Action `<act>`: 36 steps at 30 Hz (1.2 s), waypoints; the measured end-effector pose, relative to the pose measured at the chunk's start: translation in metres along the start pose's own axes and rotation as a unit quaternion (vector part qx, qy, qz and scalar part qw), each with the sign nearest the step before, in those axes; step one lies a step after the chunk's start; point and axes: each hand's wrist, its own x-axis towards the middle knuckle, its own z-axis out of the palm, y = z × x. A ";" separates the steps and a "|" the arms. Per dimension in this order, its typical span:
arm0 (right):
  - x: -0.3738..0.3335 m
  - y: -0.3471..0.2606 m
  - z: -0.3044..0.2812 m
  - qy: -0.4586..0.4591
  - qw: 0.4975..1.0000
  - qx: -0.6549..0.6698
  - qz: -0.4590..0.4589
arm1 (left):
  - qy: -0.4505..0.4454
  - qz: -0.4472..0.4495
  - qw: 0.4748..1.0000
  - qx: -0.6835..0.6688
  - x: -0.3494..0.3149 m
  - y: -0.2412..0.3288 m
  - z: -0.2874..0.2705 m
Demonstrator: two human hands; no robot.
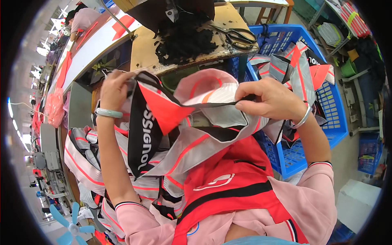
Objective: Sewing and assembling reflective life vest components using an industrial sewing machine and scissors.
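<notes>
Between my hands a sewn fabric piece [192,145] is stretched: grey-white cloth with neon red-orange stripes, a black panel with white lettering and a bright red-orange patch. My left hand [115,89] is closed on its upper left edge, partly hidden behind the cloth. At the right, my right hand [267,98] pinches the black upper edge between thumb and fingers. The edge runs almost straight from one hand to the other. Below, the piece hangs over my red apron [228,179].
Black fabric scraps [183,43] and scissors [237,38] lie on a wooden table [143,51] ahead. A blue plastic basket [339,122] of similar pieces stands at the right. More striped pieces [83,157] pile up at the left. A person [86,20] bends over a far table.
</notes>
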 end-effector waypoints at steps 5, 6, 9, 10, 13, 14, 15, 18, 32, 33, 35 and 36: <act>0.030 0.006 0.013 -0.040 0.995 0.063 0.074 | -0.007 0.090 0.989 -0.117 -0.003 0.074 -0.011; 0.035 0.008 0.015 -0.057 0.995 0.059 0.063 | -0.073 0.073 0.971 -0.218 -0.001 0.105 -0.017; 0.045 0.009 0.015 -0.066 0.993 0.088 0.038 | -0.125 0.041 0.952 -0.275 -0.005 0.161 -0.003; 0.047 0.011 0.017 -0.055 0.993 0.106 0.015 | -0.034 0.065 0.978 -0.196 -0.009 0.173 0.020; 0.055 0.011 0.014 -0.042 0.987 0.156 0.012 | -0.023 0.066 0.979 -0.191 -0.008 0.157 0.059; 0.058 0.012 0.012 -0.031 0.981 0.189 0.031 | -0.025 0.054 0.969 -0.239 -0.005 0.153 0.065; 0.063 0.010 0.007 -0.030 0.982 0.185 0.028 | -0.012 0.041 0.953 -0.299 -0.003 0.146 0.068; 0.075 0.008 -0.005 -0.038 0.998 0.046 0.004 | -0.083 -0.098 0.921 -0.367 0.012 0.130 0.036; 0.156 0.041 -0.020 0.083 0.996 -0.029 -0.016 | -0.216 -0.110 0.863 -0.444 0.091 0.048 0.029; 0.162 0.045 -0.022 0.082 0.996 -0.017 -0.008 | -0.227 -0.112 0.856 -0.450 0.096 0.043 0.028; 0.174 0.055 -0.026 0.069 0.998 0.012 0.005 | -0.243 -0.118 0.836 -0.478 0.108 0.037 0.026; 0.180 0.059 -0.028 0.068 0.998 0.011 0.005 | -0.259 -0.123 0.815 -0.504 0.115 0.034 0.026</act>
